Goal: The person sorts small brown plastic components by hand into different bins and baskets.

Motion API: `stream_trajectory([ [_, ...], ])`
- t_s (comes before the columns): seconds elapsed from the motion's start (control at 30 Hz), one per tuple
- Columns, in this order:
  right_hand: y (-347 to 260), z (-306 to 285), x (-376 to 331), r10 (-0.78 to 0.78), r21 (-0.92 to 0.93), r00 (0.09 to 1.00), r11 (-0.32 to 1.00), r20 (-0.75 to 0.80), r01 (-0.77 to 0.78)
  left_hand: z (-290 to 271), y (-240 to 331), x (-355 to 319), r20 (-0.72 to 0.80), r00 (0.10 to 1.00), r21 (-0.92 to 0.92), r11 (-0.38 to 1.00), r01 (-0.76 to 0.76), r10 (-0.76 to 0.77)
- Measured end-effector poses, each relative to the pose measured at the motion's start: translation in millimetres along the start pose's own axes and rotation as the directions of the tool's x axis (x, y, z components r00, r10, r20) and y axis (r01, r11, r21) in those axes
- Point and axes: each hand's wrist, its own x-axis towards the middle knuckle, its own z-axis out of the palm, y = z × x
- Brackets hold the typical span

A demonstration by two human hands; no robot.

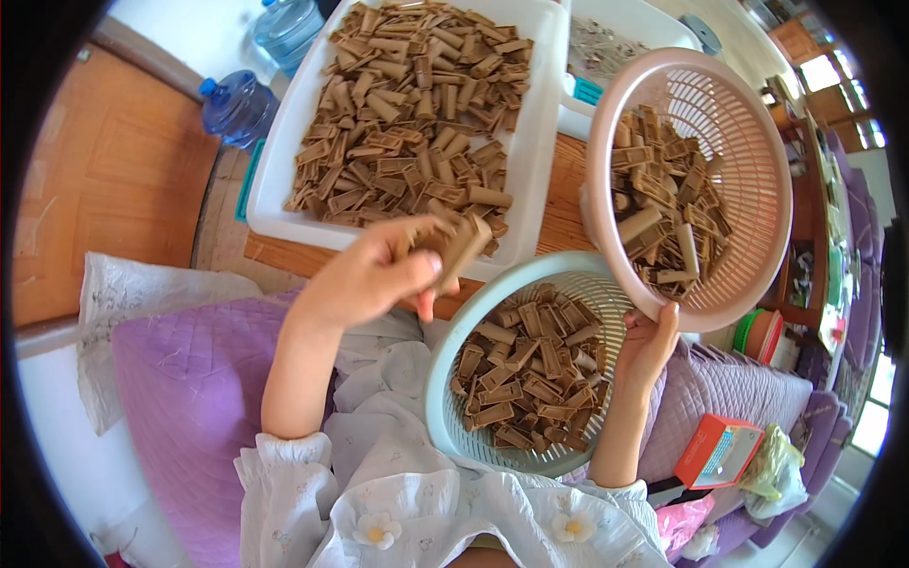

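Two baskets sit before us. Our left hand (374,275) pinches brown clips (454,241); our right hand (649,346), fingers curled, grips the pink basket (757,180).

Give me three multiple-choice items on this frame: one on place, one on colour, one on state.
1. Where does the left hand hold its brown pieces?
A. over the white tray's near edge
B. inside the pink basket
C. beside the water bottles

2. What colour is the basket in the lap?
A. red
B. pale green
C. black

3. How does the pink basket sit?
A. flat on the table
B. upside down
C. tilted, lifted by the right hand

Answers: 1 A, the hand is at the white tray rim. 2 B, the pale green basket rim shows it. 3 C, the right hand grips its lower rim.
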Motion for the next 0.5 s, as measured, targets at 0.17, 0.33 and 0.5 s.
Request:
stream_trajectory([
  [0.17, -1, 0, 1, 0.009, -0.012, 1.000, 1.000, 0.005, -0.009, 36, 14, 20, 0.138, 0.990, 0.150, 0.988, -0.038, 0.017],
  [0.33, -2, -5, 0, 0.071, -0.032, 0.996, 0.997, 0.046, -0.070, 74, 48, 84, 0.264, 0.962, 0.377, 0.911, -0.165, 0.066],
  [0.5, -1, -1, -1, 0.070, -0.063, 0.996, 0.996, 0.051, -0.067, 105, 52, 158, 0.275, 0.919, 0.660, 0.640, -0.394, 0.282],
])
